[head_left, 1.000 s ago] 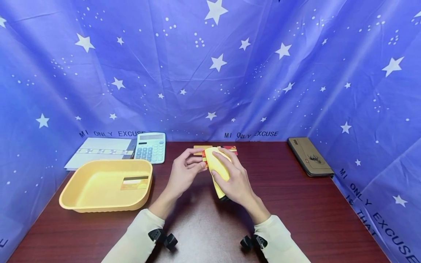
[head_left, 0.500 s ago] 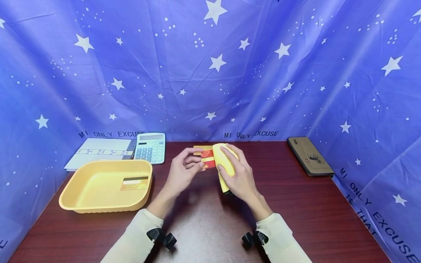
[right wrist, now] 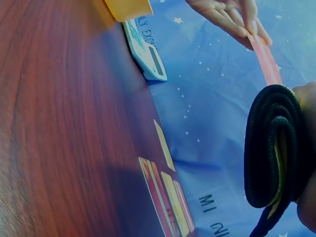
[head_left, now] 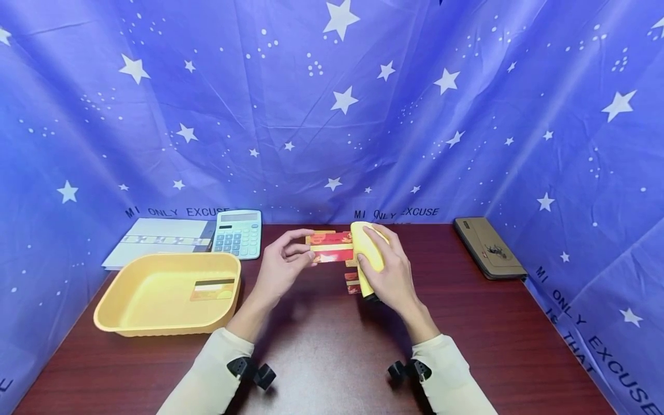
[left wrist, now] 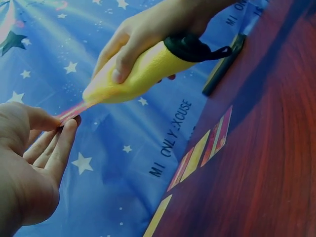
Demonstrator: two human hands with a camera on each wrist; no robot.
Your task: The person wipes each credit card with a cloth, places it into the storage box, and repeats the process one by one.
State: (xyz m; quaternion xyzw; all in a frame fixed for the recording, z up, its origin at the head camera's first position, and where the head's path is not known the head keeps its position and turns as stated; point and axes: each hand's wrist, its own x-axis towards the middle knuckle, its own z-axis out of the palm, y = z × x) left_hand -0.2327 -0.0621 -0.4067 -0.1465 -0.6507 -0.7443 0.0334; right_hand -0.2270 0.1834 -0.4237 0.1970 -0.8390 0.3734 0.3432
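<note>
My left hand (head_left: 280, 266) pinches the left end of a red bank-style card (head_left: 332, 248) with a pale yellow stripe, raised above the table. My right hand (head_left: 390, 271) grips a folded yellow cloth (head_left: 367, 253) that covers the card's right end. In the right wrist view, the cloth's thick dark edge (right wrist: 261, 148) is folded over in layers. A dark hanging loop (left wrist: 224, 52) sticks out from its end in the left wrist view. Below lie several more cards, among them a red one (left wrist: 218, 136) and a yellow one (left wrist: 195, 157).
A yellow plastic basin (head_left: 155, 325) stands at left with one orange card (head_left: 211, 290) inside. Behind it are a light blue calculator (head_left: 237, 233) and a white box or book (head_left: 155, 233). A brown wallet (head_left: 490, 248) lies at far right. A starry blue curtain (head_left: 290, 104) hangs behind the table.
The right hand has slid the yellow cloth rightward along the red card, baring more of its striped face. The left hand has shifted slightly left, keeping its pinch.
</note>
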